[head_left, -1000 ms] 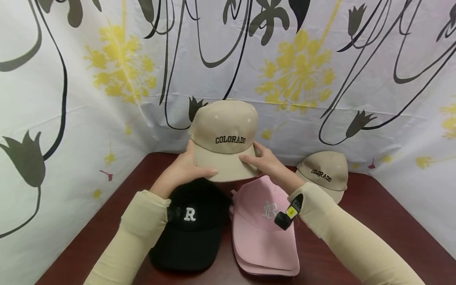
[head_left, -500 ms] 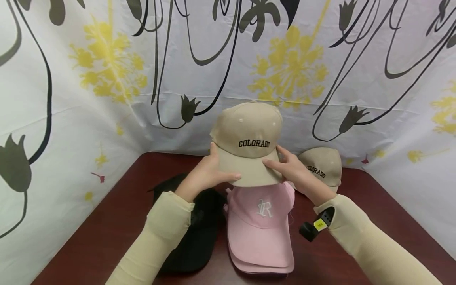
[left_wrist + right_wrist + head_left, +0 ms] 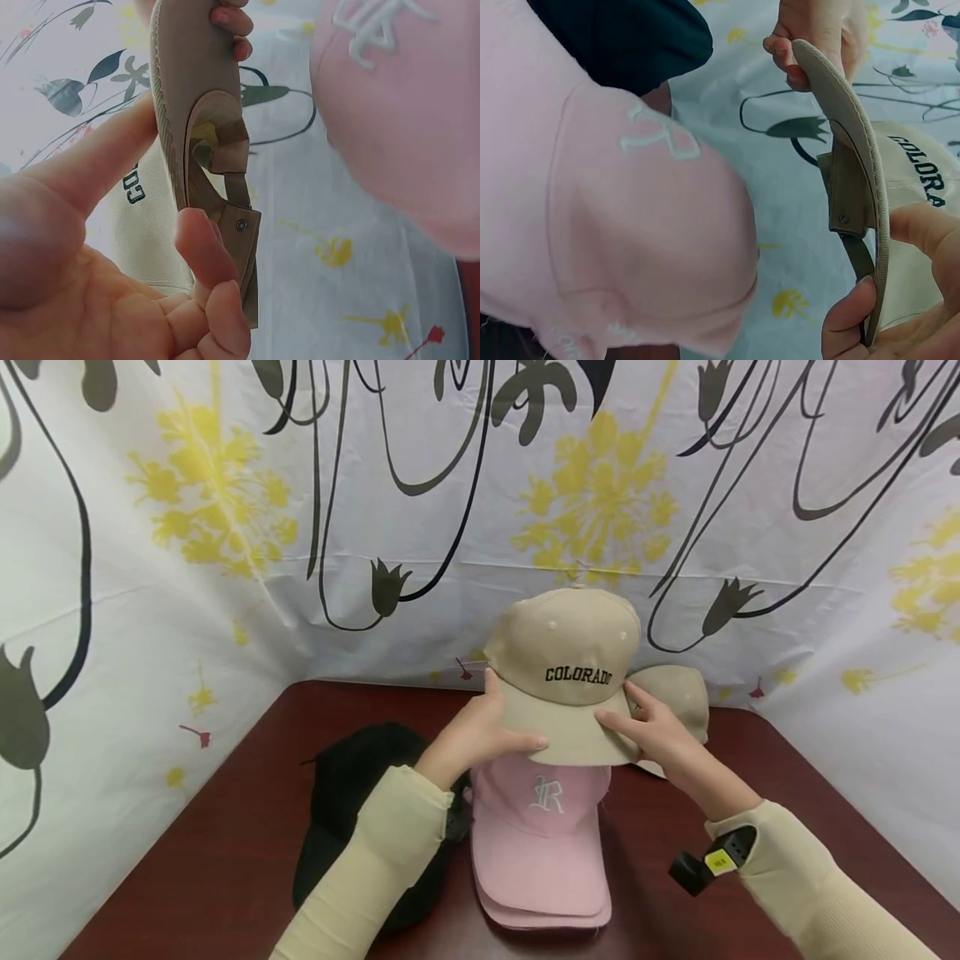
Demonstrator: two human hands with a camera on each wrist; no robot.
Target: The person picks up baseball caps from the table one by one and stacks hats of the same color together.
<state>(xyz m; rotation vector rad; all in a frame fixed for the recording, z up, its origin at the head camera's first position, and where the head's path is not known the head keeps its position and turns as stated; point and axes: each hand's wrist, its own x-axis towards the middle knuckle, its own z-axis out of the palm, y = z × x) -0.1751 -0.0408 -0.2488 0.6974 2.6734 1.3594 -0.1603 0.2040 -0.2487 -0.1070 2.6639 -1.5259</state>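
Note:
A beige baseball cap (image 3: 570, 643) with COLORADO across its front is held up between both hands, brim toward me. My left hand (image 3: 480, 731) grips the left side of the brim, thumb on top and fingers beneath. On the opposite side my right hand (image 3: 660, 735) pinches the brim the same way. In the left wrist view the cap's brim (image 3: 191, 60) stands edge-on, with the fingers curled at its underside. The right wrist view shows the thumb and fingers on either face of the brim (image 3: 862, 165). The cap's back strap (image 3: 855, 255) shows beneath.
Below the held cap lie stacked pink caps (image 3: 540, 868) with a white R. A black cap (image 3: 360, 777) sits left of them, partly behind my left sleeve. Another beige cap (image 3: 678, 693) rests at the back right of the dark red table (image 3: 210, 827). A patterned cloth (image 3: 420, 527) hangs behind.
Both hands have carried the beige cap to the right and slightly down, from above the gap between the black and pink caps toward the other beige cap. The head view has shifted slightly.

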